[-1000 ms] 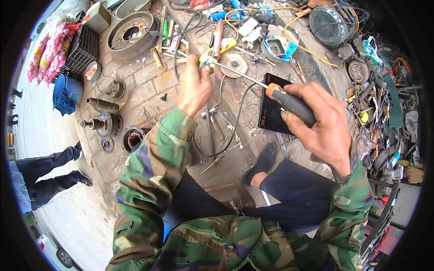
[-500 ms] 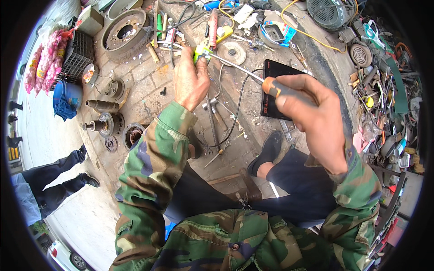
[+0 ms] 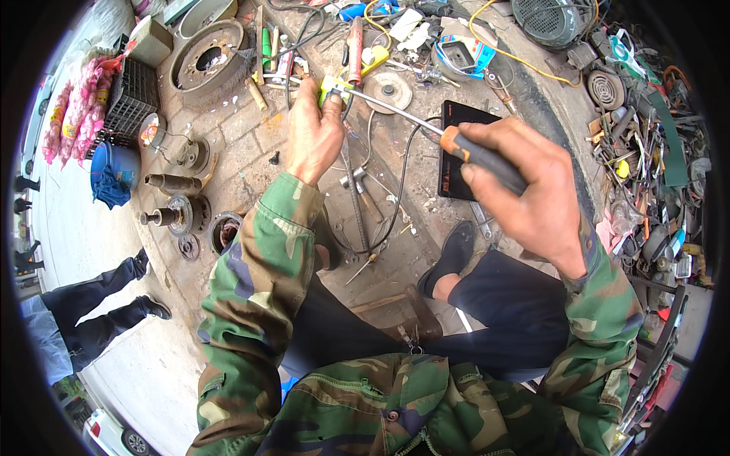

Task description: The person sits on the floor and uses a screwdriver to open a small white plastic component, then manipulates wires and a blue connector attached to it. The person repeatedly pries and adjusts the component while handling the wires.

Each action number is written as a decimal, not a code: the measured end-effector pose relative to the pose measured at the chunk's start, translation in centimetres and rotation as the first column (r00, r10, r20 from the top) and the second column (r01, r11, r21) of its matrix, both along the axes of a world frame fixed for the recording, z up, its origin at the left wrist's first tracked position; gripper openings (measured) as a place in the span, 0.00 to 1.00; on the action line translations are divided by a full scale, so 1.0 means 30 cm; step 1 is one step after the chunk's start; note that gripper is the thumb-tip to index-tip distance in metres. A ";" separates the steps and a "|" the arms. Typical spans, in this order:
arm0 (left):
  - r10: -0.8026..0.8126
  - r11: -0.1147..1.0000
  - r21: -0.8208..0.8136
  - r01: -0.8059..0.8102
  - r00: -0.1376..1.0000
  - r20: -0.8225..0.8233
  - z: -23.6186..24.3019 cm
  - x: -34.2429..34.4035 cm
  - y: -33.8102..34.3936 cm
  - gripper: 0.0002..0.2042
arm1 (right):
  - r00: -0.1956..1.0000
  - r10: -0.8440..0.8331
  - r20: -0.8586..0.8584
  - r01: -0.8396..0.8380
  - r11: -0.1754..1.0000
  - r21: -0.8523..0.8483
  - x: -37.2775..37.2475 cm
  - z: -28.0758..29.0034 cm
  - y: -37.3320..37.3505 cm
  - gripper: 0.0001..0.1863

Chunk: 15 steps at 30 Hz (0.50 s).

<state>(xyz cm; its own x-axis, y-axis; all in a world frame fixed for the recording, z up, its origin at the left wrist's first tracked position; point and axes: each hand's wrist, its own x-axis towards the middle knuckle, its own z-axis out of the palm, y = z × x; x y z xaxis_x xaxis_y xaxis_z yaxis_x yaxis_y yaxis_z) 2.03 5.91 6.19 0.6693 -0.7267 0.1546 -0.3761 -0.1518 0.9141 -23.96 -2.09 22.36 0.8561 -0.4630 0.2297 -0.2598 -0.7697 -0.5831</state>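
Note:
My left hand point(image 3: 314, 140) is closed on a small yellow-green plastic piece point(image 3: 332, 85), pinched between thumb and fingers. What kind of part it is, I cannot make out. My right hand point(image 3: 536, 186) grips a screwdriver point(image 3: 487, 161) by its orange and dark grey handle. Its long metal shaft slants up to the left, and the tip meets the yellow-green piece beside my left thumb. Below the shaft, a black cable point(image 3: 395, 213) loops across the paving. A flat black glossy panel point(image 3: 465, 115) lies beyond my right hand, partly hidden by it.
Near my feet lie a hammer point(image 3: 369, 204) and a metal rod. A wheel rim point(image 3: 207, 57), motor parts point(image 3: 182, 215) and a blue bucket point(image 3: 114, 169) stand on the left. Mixed scrap point(image 3: 646, 182) fills the right side. Another person's legs point(image 3: 99, 296) show at far left.
My right hand has shifted on the screwdriver, its fingers looser and more of the handle showing. My left hand and the yellow-green piece have moved slightly left. The shaft still reaches the piece.

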 end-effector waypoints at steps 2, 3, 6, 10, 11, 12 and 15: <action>-0.005 1.000 -0.029 0.006 1.000 0.016 -0.011 -0.006 0.006 0.07 | 0.994 -0.106 0.016 0.098 0.959 0.264 0.007 -0.005 0.003 0.18; -0.004 0.999 -0.032 0.005 0.999 0.038 -0.016 -0.007 0.006 0.07 | 0.988 -0.156 0.012 0.137 0.901 0.411 0.012 -0.006 0.006 0.18; -0.021 0.996 -0.087 0.017 0.999 -0.049 -0.022 -0.006 0.012 0.10 | 0.970 -0.242 -0.018 0.213 0.814 0.540 0.017 0.002 0.021 0.19; -0.007 0.997 -0.076 0.004 0.999 -0.040 -0.030 -0.002 0.015 0.12 | 0.959 -0.282 0.021 0.212 0.768 0.605 0.025 0.008 0.034 0.16; 0.013 0.998 -0.061 -0.012 1.000 0.014 -0.032 0.000 0.014 0.12 | 0.960 -0.278 0.023 0.202 0.748 0.632 0.024 0.012 0.034 0.16; 0.018 0.998 -0.063 -0.017 1.000 0.010 -0.035 0.002 0.015 0.11 | 0.949 -0.313 -0.027 0.241 0.669 0.703 0.026 0.014 0.033 0.16; 0.062 0.980 -0.189 -0.059 0.998 0.013 -0.041 0.002 0.008 0.12 | 0.928 -0.359 -0.103 0.270 0.454 0.849 0.030 0.022 0.027 0.16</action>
<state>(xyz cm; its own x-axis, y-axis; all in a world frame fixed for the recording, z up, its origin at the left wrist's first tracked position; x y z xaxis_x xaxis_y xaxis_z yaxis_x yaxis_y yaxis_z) 2.08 6.14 4.97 0.7070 -0.6415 0.2976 -0.3884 -0.0005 0.9215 -23.05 -1.28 23.01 0.6098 -0.7051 -0.3619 -0.2980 0.2191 -0.9291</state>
